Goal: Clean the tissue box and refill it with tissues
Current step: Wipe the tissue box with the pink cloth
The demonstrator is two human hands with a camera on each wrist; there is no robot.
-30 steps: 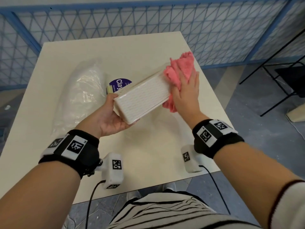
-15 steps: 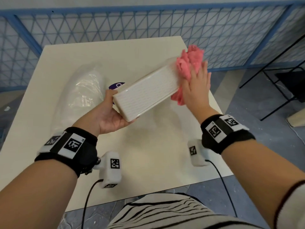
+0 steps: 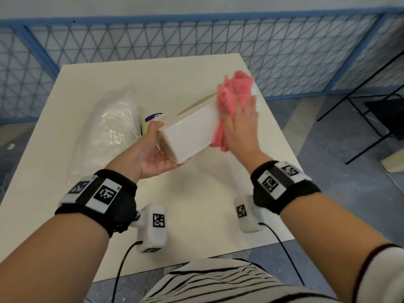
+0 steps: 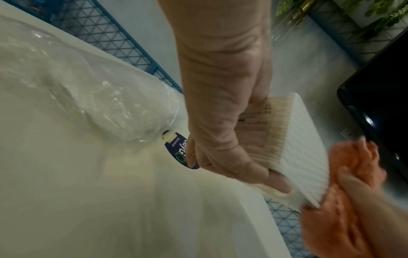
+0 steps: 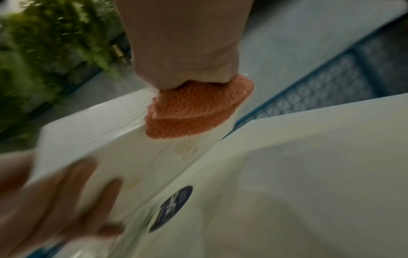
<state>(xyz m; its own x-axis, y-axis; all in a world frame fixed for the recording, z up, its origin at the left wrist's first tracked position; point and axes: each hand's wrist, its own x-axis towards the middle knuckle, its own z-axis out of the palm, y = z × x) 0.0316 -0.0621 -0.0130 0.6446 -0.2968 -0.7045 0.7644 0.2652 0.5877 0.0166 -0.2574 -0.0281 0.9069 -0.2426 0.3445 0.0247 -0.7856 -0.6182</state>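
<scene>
A white ribbed tissue box (image 3: 190, 130) is held tilted above the table, its far end higher. My left hand (image 3: 153, 156) grips the near end, thumb on top and fingers underneath, as the left wrist view shows around the box (image 4: 304, 139). My right hand (image 3: 242, 127) presses a pink cloth (image 3: 236, 90) flat against the far part of the box's ribbed side with straight fingers. The right wrist view shows the cloth (image 5: 194, 111) bunched under the palm against the box (image 5: 92, 129). A clear plastic tissue pack (image 3: 109, 132) with a purple label (image 3: 153, 117) lies on the table behind the left hand.
The cream table (image 3: 196, 204) has its right edge just beyond the right hand. A blue mesh fence (image 3: 196, 38) runs behind the table. A black metal chair frame (image 3: 371, 110) stands on the floor to the right.
Both hands have carried the box a little up and away from me. The right hand has rubbed the pink cloth along the far end of the box's side.
</scene>
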